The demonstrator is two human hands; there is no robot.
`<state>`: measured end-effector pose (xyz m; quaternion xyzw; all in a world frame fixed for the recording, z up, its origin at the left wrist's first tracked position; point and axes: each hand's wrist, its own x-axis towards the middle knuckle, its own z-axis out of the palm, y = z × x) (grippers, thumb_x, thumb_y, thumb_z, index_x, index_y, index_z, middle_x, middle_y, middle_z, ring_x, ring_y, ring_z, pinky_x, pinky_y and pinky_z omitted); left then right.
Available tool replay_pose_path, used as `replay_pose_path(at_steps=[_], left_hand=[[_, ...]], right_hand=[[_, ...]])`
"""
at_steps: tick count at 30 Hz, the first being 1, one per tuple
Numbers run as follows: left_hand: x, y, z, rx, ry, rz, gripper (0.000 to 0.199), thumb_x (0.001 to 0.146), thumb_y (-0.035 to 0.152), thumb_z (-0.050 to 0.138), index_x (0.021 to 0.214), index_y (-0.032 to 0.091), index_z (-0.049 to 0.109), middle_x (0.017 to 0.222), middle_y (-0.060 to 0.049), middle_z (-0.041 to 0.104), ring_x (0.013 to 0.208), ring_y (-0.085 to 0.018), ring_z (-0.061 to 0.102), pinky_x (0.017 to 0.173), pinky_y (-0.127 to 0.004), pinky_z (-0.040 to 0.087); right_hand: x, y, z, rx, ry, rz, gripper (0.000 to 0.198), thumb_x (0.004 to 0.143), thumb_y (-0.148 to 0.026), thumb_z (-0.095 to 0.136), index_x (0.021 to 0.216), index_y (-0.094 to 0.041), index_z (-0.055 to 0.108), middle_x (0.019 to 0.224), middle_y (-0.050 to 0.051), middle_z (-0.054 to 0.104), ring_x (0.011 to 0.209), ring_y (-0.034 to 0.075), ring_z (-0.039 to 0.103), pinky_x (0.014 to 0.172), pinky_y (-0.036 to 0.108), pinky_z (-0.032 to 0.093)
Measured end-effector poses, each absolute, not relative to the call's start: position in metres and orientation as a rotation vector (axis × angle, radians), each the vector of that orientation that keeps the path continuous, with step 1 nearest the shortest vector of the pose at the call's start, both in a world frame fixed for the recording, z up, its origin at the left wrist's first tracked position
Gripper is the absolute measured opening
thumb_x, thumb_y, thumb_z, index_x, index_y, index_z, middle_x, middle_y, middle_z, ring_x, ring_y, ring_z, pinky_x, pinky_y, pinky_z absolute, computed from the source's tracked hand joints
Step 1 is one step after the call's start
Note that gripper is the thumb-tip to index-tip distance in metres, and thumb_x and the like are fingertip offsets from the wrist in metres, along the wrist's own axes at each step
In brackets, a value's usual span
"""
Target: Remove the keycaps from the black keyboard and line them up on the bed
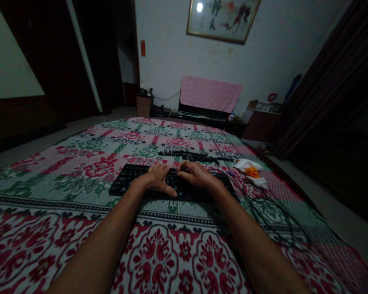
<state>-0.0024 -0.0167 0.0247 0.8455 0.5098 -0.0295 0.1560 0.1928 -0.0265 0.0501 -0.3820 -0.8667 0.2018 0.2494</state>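
Observation:
A black keyboard point(125, 179) lies flat on a flowered bedspread in front of me. My left hand point(155, 178) rests on its left-middle part, fingers stretched out over the upper rows and thumb spread to the right. Over the middle, my right hand point(194, 173) is closed, with thumb and forefinger bent towards each other. A small dark spot shows between those fingertips; I cannot tell what it is. Behind the keyboard, many loose black keycaps point(196, 156) are strewn in an uneven row.
The patterned bedspread point(159, 257) covers the bed. To the right lie a white and orange crumpled bundle point(252, 172) and a coiled black cable point(279, 220). Beyond the bed stand a screen draped with a pink towel point(210, 94) and a brown cabinet point(260, 124).

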Motion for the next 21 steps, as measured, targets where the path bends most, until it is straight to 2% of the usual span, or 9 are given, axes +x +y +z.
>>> replay_pose_path(at_steps=[4,8,13,21], left_hand=[[-0.003,-0.016,0.024,2.43,1.456,-0.067,0.119,0.043,0.079,0.054,0.139,0.016,0.02,0.147,-0.017,0.017,0.134,-0.036,0.009,0.107,-0.048,0.013],[-0.002,-0.017,0.026,2.43,1.453,-0.056,0.118,0.043,0.078,0.055,0.138,0.015,0.024,0.146,-0.017,0.019,0.134,-0.037,0.011,0.107,-0.048,0.014],[-0.002,-0.019,0.026,2.391,1.469,-0.057,0.121,0.042,0.077,0.057,0.139,0.014,0.02,0.147,-0.018,0.015,0.135,-0.037,0.006,0.108,-0.048,0.011],[-0.003,-0.017,0.022,2.418,1.461,-0.015,0.119,0.042,0.078,0.056,0.138,0.016,0.023,0.147,-0.016,0.017,0.134,-0.037,0.008,0.107,-0.049,0.013]], right_hand=[[0.19,-0.028,0.049,-1.058,-2.365,0.484,0.009,0.079,-0.018,0.053,0.087,-0.016,0.056,0.067,-0.002,0.054,0.061,0.01,0.047,0.059,0.021,0.033],[0.187,-0.031,0.048,-1.038,-2.372,0.418,0.008,0.08,-0.018,0.053,0.087,-0.016,0.055,0.067,-0.001,0.055,0.059,0.01,0.047,0.057,0.021,0.032],[0.183,-0.034,0.048,-1.03,-2.413,0.315,0.008,0.08,-0.017,0.051,0.087,-0.015,0.053,0.072,0.002,0.057,0.063,0.012,0.049,0.061,0.022,0.034],[0.176,-0.043,0.051,-1.05,-2.511,0.207,0.008,0.079,-0.013,0.05,0.086,-0.015,0.053,0.076,0.005,0.057,0.069,0.014,0.049,0.063,0.024,0.033]])
